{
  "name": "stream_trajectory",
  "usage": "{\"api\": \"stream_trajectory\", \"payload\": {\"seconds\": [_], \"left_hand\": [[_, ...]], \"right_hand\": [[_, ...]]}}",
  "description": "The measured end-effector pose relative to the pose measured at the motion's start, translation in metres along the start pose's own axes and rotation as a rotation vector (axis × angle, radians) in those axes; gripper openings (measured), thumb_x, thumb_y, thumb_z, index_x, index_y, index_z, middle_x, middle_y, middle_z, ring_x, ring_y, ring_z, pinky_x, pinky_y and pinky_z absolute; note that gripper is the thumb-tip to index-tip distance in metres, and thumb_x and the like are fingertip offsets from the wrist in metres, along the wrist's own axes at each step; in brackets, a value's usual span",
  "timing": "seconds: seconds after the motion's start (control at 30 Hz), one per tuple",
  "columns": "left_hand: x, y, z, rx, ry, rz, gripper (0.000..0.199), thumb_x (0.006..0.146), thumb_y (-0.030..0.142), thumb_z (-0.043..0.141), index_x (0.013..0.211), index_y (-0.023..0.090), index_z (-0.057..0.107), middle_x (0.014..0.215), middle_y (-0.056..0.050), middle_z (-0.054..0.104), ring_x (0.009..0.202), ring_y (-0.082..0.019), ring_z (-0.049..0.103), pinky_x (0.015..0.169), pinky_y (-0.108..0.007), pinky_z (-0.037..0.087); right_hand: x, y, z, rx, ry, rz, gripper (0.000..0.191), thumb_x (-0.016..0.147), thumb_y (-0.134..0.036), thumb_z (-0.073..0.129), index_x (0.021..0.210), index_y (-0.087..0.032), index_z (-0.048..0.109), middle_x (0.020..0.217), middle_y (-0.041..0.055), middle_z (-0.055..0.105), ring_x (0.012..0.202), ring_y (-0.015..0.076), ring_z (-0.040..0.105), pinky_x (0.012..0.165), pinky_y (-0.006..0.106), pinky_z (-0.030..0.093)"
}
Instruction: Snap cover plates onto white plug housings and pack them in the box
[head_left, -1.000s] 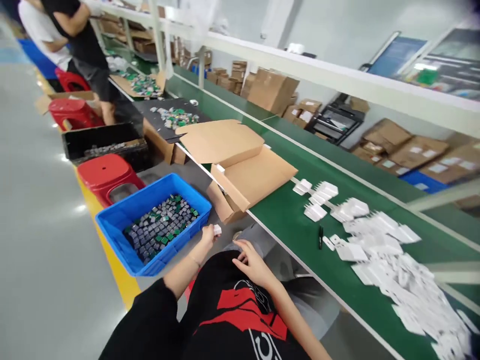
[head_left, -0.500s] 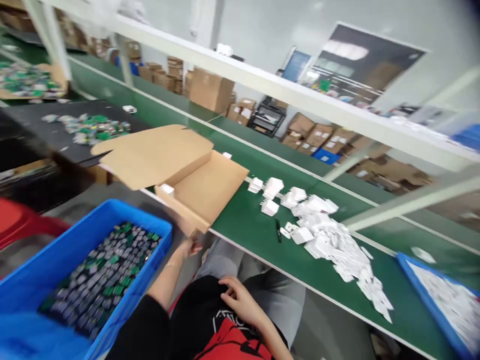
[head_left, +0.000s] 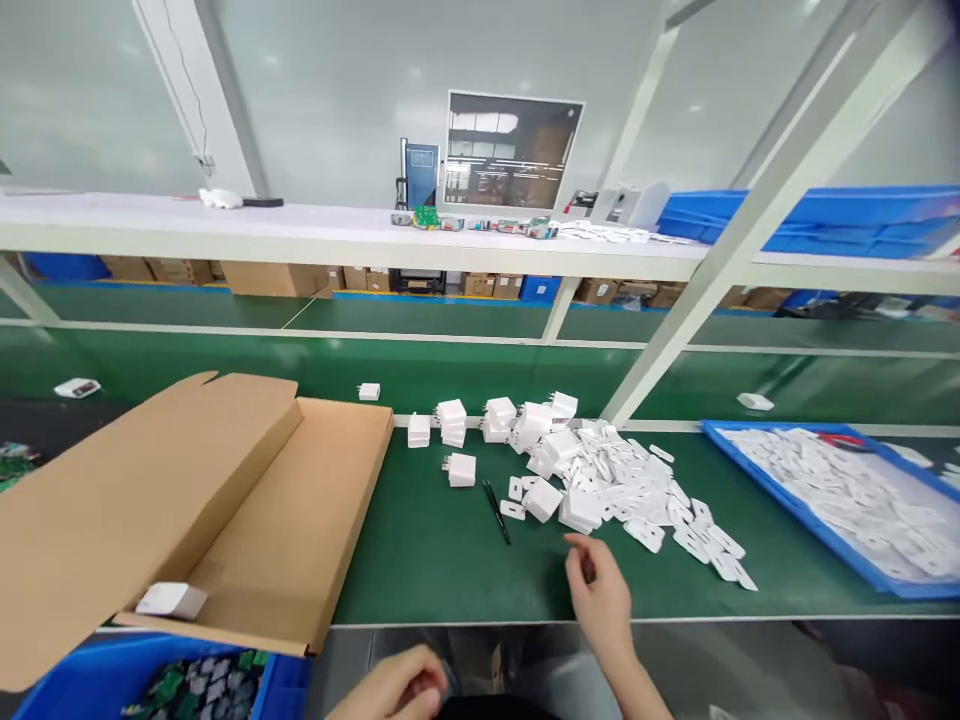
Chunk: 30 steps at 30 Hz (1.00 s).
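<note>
My left hand [head_left: 401,685] is at the bottom of the view, just off the table's front edge. Its fingers curl loosely, with the thumb apart, and nothing shows in it. Over the green tabletop [head_left: 442,570], near that edge, my right hand [head_left: 600,595] is half curled and holds nothing visible. Closest beyond it are white plug-in charger housings [head_left: 579,508] and a heap of flat white plastic covers [head_left: 637,475]. Black tweezers [head_left: 496,512] lie to its left. An open cardboard box [head_left: 255,530] stands at the left with a white charger [head_left: 172,600] at its near corner.
A blue tray [head_left: 795,500] of white covers stands at the right. Below the box is a blue bin [head_left: 289,685] with circuit boards. A slanted white post [head_left: 675,320] meets the table's back, and a shelf [head_left: 337,235] runs above.
The view has swung right and levelled. My left hand has come away from the cardboard box's near corner. My right hand has risen from my lap to above the table.
</note>
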<state>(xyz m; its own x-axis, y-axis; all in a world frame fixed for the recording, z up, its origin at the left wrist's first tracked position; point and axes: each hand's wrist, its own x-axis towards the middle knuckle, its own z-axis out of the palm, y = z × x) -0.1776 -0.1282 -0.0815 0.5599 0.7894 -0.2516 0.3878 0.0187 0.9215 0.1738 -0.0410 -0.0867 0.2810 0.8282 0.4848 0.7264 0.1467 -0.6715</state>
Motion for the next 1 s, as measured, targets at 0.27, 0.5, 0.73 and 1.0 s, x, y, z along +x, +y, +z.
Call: {"api": "stream_trajectory", "payload": {"seconds": [0.27,0.5,0.73,1.0], "left_hand": [[0.13,0.087,-0.052,0.209,0.797,0.144,0.029,0.1,0.046,0.049,0.116,0.026,0.064,0.118,-0.013,0.068,0.111,-0.032,0.066,0.096,-0.047,0.055],[0.21,0.081,-0.072,0.723,0.715,0.131,0.055,0.093,0.029,0.061,0.148,0.025,0.052,0.153,-0.018,0.052,0.14,-0.043,0.051,0.108,-0.06,0.048],[0.204,0.067,-0.09,0.744,0.692,0.107,0.048,0.091,0.015,0.052,0.136,0.027,0.06,0.14,-0.014,0.059,0.121,-0.036,0.062,0.09,-0.046,0.058],[0.195,0.062,-0.1,0.69,0.862,0.13,0.046,0.094,0.019,0.052,0.138,0.028,0.061,0.14,-0.014,0.061,0.13,-0.04,0.054,0.11,-0.06,0.046]], "right_hand": [[0.016,0.04,-0.001,-0.301,0.059,0.068,0.038,0.1,-0.043,0.047,0.129,-0.022,0.062,0.108,0.0108,0.062,0.084,0.0276,0.069,0.058,0.035,0.052],[0.013,0.039,0.002,-0.298,0.022,0.064,0.031,0.102,-0.039,0.048,0.125,-0.023,0.061,0.115,0.0119,0.066,0.09,0.0285,0.072,0.065,0.038,0.056],[0.015,0.03,-0.005,-0.21,-0.027,0.056,0.021,0.101,-0.036,0.052,0.113,-0.025,0.063,0.116,0.0104,0.068,0.084,0.025,0.071,0.069,0.038,0.057],[0.032,0.04,-0.014,-0.102,-0.037,-0.019,0.019,0.101,-0.033,0.053,0.102,-0.025,0.07,0.106,0.0098,0.069,0.103,0.0285,0.067,0.091,0.044,0.056]]}}
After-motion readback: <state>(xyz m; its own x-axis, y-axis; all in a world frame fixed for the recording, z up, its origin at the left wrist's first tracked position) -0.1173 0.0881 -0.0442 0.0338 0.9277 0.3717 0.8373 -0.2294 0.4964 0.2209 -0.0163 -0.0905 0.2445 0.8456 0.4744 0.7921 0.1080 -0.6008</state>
